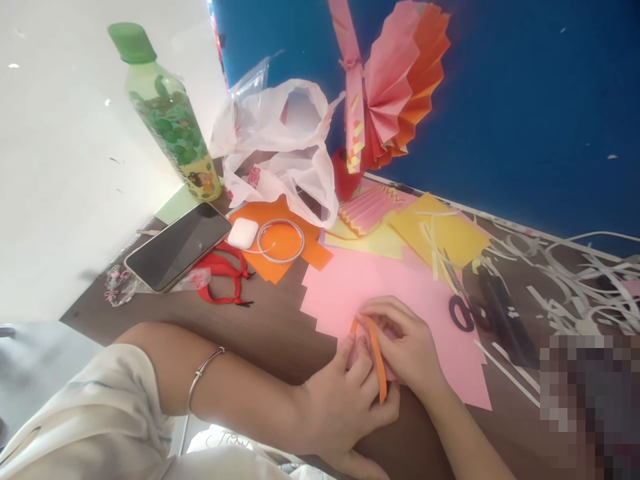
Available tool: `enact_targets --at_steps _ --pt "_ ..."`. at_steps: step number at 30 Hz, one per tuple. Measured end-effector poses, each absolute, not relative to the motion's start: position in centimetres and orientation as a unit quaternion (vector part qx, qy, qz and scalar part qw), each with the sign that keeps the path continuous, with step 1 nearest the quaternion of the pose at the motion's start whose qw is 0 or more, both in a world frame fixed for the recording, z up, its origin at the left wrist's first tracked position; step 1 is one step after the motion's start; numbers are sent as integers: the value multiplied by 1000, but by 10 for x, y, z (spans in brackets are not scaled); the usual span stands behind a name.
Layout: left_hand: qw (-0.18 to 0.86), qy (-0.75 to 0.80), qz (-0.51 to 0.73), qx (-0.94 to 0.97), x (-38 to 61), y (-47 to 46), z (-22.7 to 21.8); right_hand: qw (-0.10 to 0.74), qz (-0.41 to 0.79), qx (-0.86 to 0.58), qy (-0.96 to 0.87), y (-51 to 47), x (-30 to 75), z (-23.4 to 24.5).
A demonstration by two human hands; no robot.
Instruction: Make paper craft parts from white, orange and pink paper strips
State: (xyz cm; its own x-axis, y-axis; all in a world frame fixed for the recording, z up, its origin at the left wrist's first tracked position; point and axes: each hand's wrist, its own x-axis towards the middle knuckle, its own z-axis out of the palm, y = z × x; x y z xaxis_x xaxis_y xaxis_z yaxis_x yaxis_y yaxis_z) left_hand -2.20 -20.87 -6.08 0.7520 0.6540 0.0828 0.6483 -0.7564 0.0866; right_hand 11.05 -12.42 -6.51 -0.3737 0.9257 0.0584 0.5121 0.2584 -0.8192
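An orange paper strip [379, 363] is bent into a narrow loop between my two hands, above the near part of a large pink paper sheet [425, 287]. My right hand [407, 340] is closed on the strip, its thumb and fingertips pinching near the upper bend. My left hand [343, 400] reaches in from the left with curled fingers against the strip's lower part; its thumb is stretched out toward me. A bit of pink paper shows between the hands, partly hidden by the fingers.
Scissors [461, 313] and a dark case [505, 320] lie right, beside white paper strips [575, 293]. Yellow paper [440, 230] and orange paper [273, 263] lie behind. Left are a phone [177, 247], red cord [220, 270], white earbud case [243, 233], bottle [170, 120] and plastic bags [285, 153]. A pink-orange paper fan [400, 87] stands behind.
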Motion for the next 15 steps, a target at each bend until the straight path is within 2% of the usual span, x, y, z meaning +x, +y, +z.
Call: enact_targets --at_steps 15 --pt "31 353 49 934 -20 -209 -62 289 334 -501 -744 -124 107 -67"
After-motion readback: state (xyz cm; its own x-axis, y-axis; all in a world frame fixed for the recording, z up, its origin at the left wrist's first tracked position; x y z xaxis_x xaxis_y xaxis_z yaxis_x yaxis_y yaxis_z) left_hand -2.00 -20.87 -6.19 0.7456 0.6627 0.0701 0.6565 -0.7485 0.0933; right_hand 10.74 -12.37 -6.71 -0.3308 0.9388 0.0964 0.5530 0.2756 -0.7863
